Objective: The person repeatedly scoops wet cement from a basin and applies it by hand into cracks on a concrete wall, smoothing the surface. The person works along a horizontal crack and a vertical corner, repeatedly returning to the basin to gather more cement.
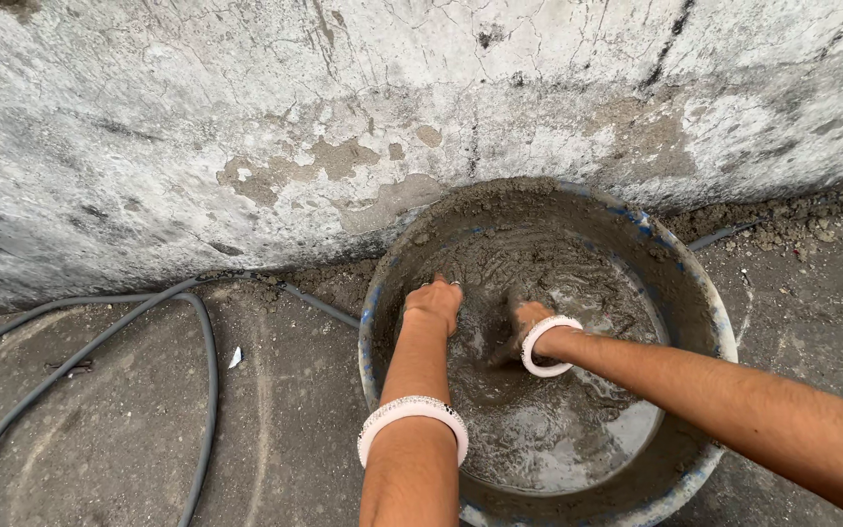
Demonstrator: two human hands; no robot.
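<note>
Both hands (480, 312) in wet mortar (539, 420), tub (695, 283)

Both hands (485, 312) in tub (704, 293) of wet mortar (539, 420)

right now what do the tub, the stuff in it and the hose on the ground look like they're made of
The tub looks like blue plastic, judging by blue patches showing through a grey caked crust on its rim. The mix inside looks like wet cement or mortar: grey, glossy and pooled near the front, stiffer and furrowed at the back. The hose seems to be rubber or soft plastic, dark, matte and loosely curved.
</note>
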